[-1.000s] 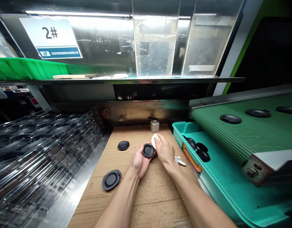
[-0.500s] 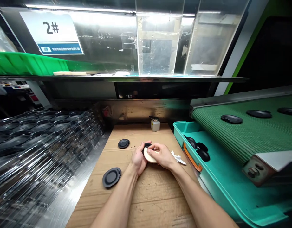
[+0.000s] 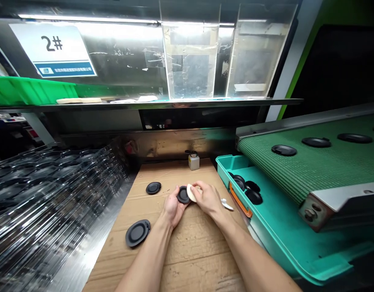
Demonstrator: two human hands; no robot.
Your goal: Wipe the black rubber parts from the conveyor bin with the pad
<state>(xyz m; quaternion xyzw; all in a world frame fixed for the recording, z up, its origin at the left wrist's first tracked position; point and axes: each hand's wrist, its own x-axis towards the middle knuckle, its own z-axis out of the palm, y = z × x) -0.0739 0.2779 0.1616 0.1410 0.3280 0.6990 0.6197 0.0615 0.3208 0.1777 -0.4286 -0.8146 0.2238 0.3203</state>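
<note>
On my feed, my left hand cradles a flat round black disc just below the frame's centre, its grip closed around the disc from underneath. My right hand has its grip clamped on a cream-white oval sponge, which touches the disc's right side. Both hands hover above a brown cardboard-covered desk. On that desk, a smaller black disc lies upper left of my hands, a larger black disc lower left, and a small white bottle stands at the far edge. To the right, a teal plastic tray holds more black discs beneath a green mesh conveyor belt. Stacked clear plastic trays fill the left side.
</note>
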